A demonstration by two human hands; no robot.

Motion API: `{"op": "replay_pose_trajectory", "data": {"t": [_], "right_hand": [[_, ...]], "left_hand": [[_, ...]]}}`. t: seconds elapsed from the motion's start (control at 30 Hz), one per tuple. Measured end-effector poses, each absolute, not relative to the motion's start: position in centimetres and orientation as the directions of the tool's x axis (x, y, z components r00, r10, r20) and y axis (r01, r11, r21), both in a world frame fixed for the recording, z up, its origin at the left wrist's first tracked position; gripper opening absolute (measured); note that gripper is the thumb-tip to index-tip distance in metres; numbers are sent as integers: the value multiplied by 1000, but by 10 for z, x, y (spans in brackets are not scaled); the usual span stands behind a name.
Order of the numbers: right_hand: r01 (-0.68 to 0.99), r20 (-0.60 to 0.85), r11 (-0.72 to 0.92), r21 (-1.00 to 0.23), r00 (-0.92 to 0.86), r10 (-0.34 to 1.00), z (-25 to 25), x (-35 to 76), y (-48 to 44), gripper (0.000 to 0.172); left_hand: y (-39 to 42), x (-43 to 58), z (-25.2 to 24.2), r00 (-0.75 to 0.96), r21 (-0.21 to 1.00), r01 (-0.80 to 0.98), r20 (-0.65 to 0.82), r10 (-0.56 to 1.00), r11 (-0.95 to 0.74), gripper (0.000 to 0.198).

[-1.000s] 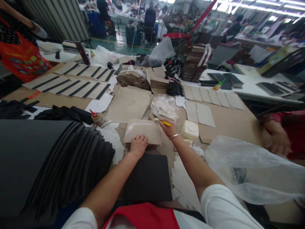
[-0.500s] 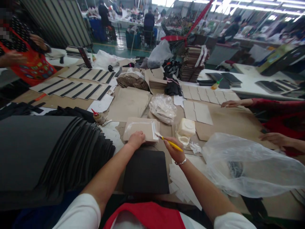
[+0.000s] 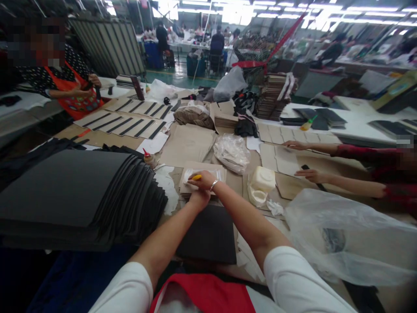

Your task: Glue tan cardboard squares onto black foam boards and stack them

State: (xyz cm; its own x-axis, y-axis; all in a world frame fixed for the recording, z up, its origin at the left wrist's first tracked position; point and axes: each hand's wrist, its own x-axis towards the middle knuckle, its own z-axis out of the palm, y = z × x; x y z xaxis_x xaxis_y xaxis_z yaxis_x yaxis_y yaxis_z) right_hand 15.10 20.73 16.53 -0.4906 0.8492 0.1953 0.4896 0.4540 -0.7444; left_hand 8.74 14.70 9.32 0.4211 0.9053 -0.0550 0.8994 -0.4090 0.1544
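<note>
My right hand (image 3: 204, 180) is closed round a yellow-handled brush (image 3: 196, 177) and rests on a small stack of tan cardboard pieces (image 3: 202, 176) wet with white glue. My left hand (image 3: 199, 198) lies just behind it at the stack's near edge, mostly hidden under my right wrist. A black sheet (image 3: 210, 232) lies flat in front of me, below both hands. A white glue tub (image 3: 261, 182) stands right of the stack.
A large fanned pile of black sheets (image 3: 74, 195) fills the left. A glue bottle with red cap (image 3: 149, 158) stands beyond it. A big clear plastic bag (image 3: 345, 230) lies right. A co-worker's arms (image 3: 325, 176) reach in from the right; another person (image 3: 68, 87) stands far left.
My right hand swung the brush from the stack's right side across onto its top, crossing over my left hand. The view tilted up. The co-worker's arms reached further onto the table.
</note>
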Motion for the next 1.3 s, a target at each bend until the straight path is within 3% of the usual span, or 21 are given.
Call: {"op": "replay_pose_trajectory", "data": {"t": [0.1,0.17,0.23,0.3,0.37,0.43,0.5,0.57,0.7,0.83,0.93,1.07,1.3], "right_hand": [[372,233,369,-852,-362,902,183,184,201,47],[231,304,328,-916,-135,943,196,217,188,49],[203,361,338,-919,90,928,202,251,168,46],[327,383,310,-893,189,904,196,277,142,38],[503,359,220,-836,197,913,179,289,117,32],[624,303,132,-771,177,936,157,289,97,28],[648,258,72,-758,196,946,138,285,82,26],[613,237,38,-789,246,940,124,285,69,25],[564,221,15,-825,298,929,107,298,44,27],[571,184,13,-821,242,953,85,314,10,25],[603,137,-12,-797,201,970,63,317,-14,24],[675,110,-34,-737,170,979,41,308,-29,23],[746,121,3,-666,104,987,29,292,-22,23]], "left_hand": [[143,73,111,399,156,906,-3,917,-394,25],[136,59,129,300,204,923,153,941,-327,21],[125,47,148,76,356,909,375,924,-219,16],[111,43,162,-191,608,777,473,860,-162,14],[95,50,168,-367,862,488,347,863,-139,17],[78,66,165,-389,990,138,93,917,-42,23],[61,85,157,-337,988,-107,-138,931,108,27],[46,102,148,-294,950,-230,-275,915,212,30],[21,106,128,-189,894,-355,-355,916,273,44],[-4,72,101,-238,909,-283,-375,896,306,44],[-20,40,75,-369,934,0,-332,868,358,37],[-26,14,51,-330,866,307,-292,898,395,28],[-12,-4,32,-311,814,414,-293,904,406,24]]}}
